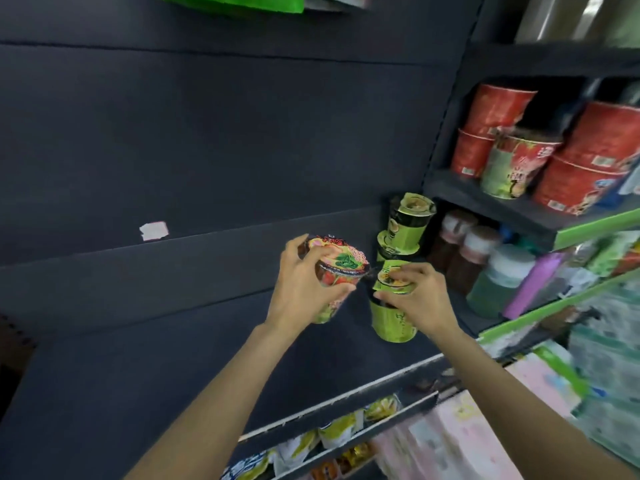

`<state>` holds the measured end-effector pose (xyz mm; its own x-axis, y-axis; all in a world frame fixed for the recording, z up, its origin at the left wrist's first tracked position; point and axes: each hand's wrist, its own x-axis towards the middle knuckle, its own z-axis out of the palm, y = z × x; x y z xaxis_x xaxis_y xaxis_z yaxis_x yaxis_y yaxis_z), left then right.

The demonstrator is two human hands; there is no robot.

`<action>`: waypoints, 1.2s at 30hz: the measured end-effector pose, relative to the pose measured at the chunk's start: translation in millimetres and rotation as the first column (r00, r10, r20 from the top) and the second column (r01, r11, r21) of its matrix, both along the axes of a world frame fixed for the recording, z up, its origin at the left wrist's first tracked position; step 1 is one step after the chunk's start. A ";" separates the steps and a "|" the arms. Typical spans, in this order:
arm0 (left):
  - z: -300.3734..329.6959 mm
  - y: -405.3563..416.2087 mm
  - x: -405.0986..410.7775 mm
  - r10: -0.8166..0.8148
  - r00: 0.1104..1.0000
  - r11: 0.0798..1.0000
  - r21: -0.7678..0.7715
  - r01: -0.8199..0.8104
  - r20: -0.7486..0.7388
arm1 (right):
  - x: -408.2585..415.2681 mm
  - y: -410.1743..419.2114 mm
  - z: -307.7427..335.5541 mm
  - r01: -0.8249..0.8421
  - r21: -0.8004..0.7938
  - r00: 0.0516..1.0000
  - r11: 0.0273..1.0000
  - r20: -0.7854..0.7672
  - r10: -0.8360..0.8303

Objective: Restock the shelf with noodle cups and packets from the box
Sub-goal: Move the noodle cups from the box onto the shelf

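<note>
- Lower tier, nearest the viewer: packets (pixel 337 433) stand in a row behind the front rail. The supply box is out of view.
- Left hand (pixel 304 289): fingers and thumb curled round a red-and-pink noodle cup (pixel 332 282), clamped just under its lid, the cup tilted above the dark shelf (pixel 156 358).
- Right hand (pixel 420 299): fingertips pinch the lid rim of a green noodle cup (pixel 393 320), whose base looks to be on the shelf board.
- Step in hand, as I judge it: placing cups at the shelf's right end.
- Next move calls for loosing the green cup upright, then lowering the red one just beside it, clear of the stack.
- Further back: two green cups (pixel 403 225) stacked against the upright.
- Neighbouring bay: red bowls (pixel 491 133) and bottles (pixel 481 258).
</note>
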<state>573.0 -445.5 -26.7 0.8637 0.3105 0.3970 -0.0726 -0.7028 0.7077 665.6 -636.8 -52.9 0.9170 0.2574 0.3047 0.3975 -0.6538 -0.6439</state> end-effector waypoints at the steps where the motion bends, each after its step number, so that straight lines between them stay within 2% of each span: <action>1: -1.4 -4.3 12.7 -0.009 1.000 1.000 0.001 0.009 -0.009 | 12.1 -4.9 -2.1 0.011 -0.007 1.000 1.000 -0.001 -0.011; 11: -15.4 -52.0 93.1 0.019 0.998 1.000 -0.014 -0.020 -0.068 | 101.3 -47.7 -36.3 0.032 -0.008 0.993 0.999 -0.114 -0.033; 19: -34.3 -103.9 114.8 0.159 0.984 0.985 -0.055 -0.164 -0.083 | 136.5 -100.7 -74.7 -0.172 -0.036 0.978 0.984 -0.124 0.166; 24: -44.2 -130.3 120.1 0.216 0.971 0.973 -0.062 -0.223 -0.104 | 146.7 -126.7 -77.8 -0.317 -0.254 0.947 0.914 -0.145 0.288; 26: -43.4 -138.0 121.0 0.229 0.968 0.969 -0.066 -0.236 -0.104 | 147.9 -133.9 -77.7 -0.326 -0.309 0.945 0.893 -0.114 0.306; 31: -36.6 -150.2 123.2 0.233 0.967 0.966 -0.086 -0.242 -0.105 | 151.3 -147.3 -77.9 -0.316 -0.240 0.949 0.918 -0.076 0.307; 36: -30.9 -161.5 122.6 0.238 0.967 0.962 -0.110 -0.248 -0.094 | 149.5 -159.6 -76.1 -0.353 -0.265 0.936 0.897 -0.111 0.335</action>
